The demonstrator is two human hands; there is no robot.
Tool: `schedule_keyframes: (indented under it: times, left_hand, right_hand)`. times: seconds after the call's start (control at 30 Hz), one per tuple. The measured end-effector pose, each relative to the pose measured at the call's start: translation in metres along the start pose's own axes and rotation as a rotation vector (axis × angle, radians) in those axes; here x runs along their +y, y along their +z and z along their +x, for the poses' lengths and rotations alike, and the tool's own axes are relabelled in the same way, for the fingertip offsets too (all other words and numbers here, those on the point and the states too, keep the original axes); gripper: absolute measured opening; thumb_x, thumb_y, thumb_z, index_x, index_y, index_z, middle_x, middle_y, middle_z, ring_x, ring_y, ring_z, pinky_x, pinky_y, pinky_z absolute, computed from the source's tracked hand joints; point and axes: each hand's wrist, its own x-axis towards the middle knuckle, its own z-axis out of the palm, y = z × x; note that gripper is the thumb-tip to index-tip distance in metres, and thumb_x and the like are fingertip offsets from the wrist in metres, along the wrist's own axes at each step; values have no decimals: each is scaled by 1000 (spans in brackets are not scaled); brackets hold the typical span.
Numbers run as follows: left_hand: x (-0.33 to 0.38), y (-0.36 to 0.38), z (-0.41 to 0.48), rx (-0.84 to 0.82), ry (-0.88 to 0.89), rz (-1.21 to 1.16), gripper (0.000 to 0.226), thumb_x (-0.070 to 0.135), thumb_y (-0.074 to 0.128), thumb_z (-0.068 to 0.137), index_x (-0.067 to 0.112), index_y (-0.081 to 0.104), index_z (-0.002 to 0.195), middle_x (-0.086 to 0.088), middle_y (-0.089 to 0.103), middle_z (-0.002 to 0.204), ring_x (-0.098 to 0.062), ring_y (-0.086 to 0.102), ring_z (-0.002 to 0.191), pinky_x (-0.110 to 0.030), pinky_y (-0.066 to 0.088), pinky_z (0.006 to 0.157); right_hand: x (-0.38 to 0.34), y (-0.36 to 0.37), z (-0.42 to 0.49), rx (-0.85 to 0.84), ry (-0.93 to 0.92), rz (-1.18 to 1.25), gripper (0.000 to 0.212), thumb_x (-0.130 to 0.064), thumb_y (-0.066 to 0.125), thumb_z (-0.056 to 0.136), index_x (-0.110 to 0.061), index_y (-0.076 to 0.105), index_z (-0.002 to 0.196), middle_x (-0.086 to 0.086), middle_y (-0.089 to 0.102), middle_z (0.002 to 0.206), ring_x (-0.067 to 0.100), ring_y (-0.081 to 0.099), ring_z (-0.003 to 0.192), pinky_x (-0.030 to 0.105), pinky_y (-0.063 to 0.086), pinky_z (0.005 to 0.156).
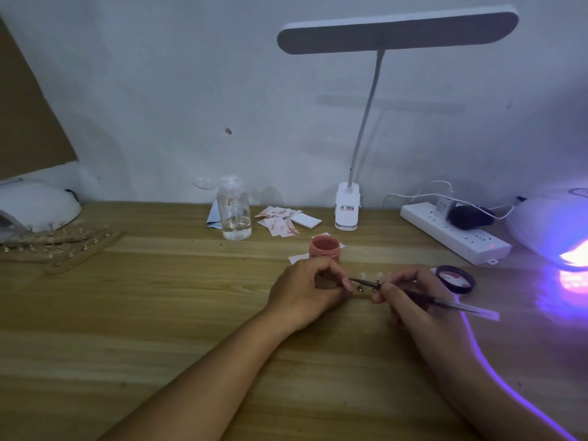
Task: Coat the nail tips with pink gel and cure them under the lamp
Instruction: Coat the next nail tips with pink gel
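Note:
My left hand (305,291) grips one end of a small strip of clear nail tips (370,279) on metal stands, low over the wooden table (159,329). My right hand (413,297) pinches a thin brush (445,303) like a pen, its bristle end touching the tips by my left thumb. Just behind my hands an open jar of pink gel (324,248) stands on white paper. Its dark lid (455,279) lies upturned to the right. At the right edge a curing lamp (553,230) glows violet.
A second white curing lamp (35,205) sits unlit at far left, with wooden strips of nail stands (60,246) before it. A clear pump bottle (234,213), stained paper scraps (280,221), a clip-on desk lamp (347,206) and a white power strip (455,232) line the wall.

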Motion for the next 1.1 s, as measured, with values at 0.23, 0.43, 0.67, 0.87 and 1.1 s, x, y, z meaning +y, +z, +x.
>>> schedule_keyframes:
  times: [0.23, 0.43, 0.67, 0.87, 1.1]
  left_hand:
    - [2, 0, -1, 3, 3, -3, 14, 26, 81, 76, 34, 69, 73, 15, 73, 85, -3, 60, 73, -38, 52, 84]
    - [1, 0, 0, 4, -12, 20, 14, 28, 81, 76, 37, 70, 73, 19, 72, 83, 0, 59, 73, -37, 53, 83]
    - [0, -1, 0, 10, -36, 57, 14, 35, 82, 75, 40, 69, 77, 24, 69, 84, -2, 60, 80, -38, 53, 87]
    - [0, 0, 0, -6, -44, 89, 22, 35, 82, 73, 40, 63, 83, 28, 69, 89, 9, 59, 75, -33, 53, 83]
    - [4, 3, -7, 35, 123, 213, 31, 30, 74, 78, 40, 55, 100, 27, 64, 95, 12, 54, 75, -20, 40, 67]
  right_hand:
    - [2, -1, 0, 3, 4, 4, 15, 5, 62, 86, -8, 59, 79, 7, 71, 69, -1, 58, 55, 12, 44, 49]
    - [2, -1, -1, 9, 4, 0, 16, 7, 60, 87, -8, 59, 81, 7, 70, 68, 1, 58, 56, 13, 44, 49]
    - [-2, -2, -4, 73, -167, -252, 15, -19, 50, 98, -32, 58, 102, -11, 72, 82, 3, 62, 66, 8, 45, 63]
    - [-4, -7, -2, 65, -390, -661, 23, -11, 71, 82, -19, 58, 100, -14, 67, 88, 11, 64, 82, 38, 52, 75]
    - [-2, -8, -4, -30, -408, -901, 38, -17, 81, 74, -15, 61, 106, -7, 67, 101, 20, 57, 106, 35, 36, 85]
